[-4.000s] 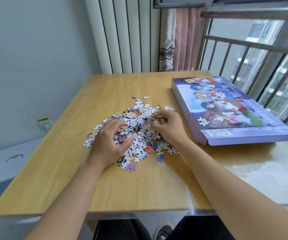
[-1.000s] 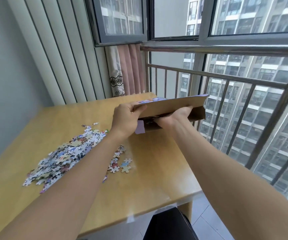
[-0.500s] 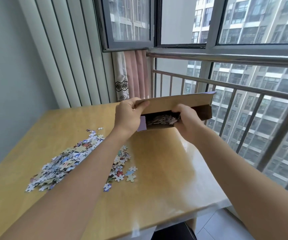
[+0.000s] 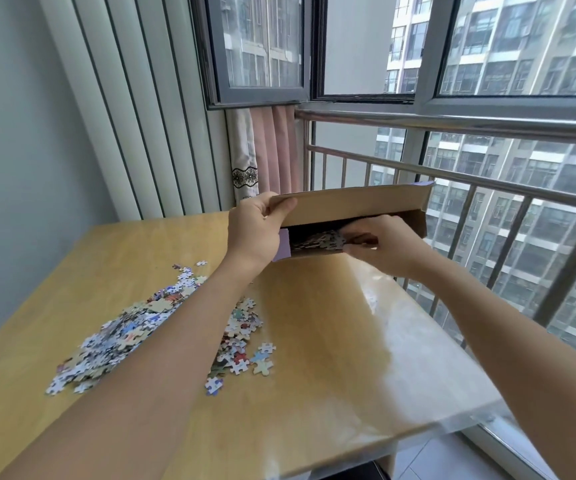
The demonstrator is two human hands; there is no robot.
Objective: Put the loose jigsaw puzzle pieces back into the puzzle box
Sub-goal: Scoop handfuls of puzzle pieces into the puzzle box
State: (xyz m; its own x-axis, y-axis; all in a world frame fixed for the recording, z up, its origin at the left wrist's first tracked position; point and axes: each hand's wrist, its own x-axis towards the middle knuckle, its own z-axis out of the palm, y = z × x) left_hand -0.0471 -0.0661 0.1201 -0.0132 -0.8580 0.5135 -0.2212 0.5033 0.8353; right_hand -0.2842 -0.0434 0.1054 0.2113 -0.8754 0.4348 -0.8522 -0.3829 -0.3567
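The puzzle box (image 4: 355, 202) lies at the table's far right edge, its brown end flap lifted. My left hand (image 4: 255, 230) grips the flap's left corner and holds it up. My right hand (image 4: 380, 244) is at the box's open mouth, where its curled fingers and thumb pinch a clump of puzzle pieces (image 4: 321, 240) just inside. A large heap of loose pieces (image 4: 123, 334) lies on the left of the wooden table (image 4: 331, 341), partly hidden under my left forearm. A few stray pieces (image 4: 262, 362) lie to the right of the heap.
A metal railing (image 4: 452, 174) and a window run close along the table's right and far side. A pink curtain (image 4: 272, 150) hangs at the far corner, next to a ribbed white wall panel. The table's right part is glossy bare wood.
Since four seconds ago my hands left the heap and went to the box; the left lifted the flap. In the last half second my right hand moved left into the opening, against the pieces.
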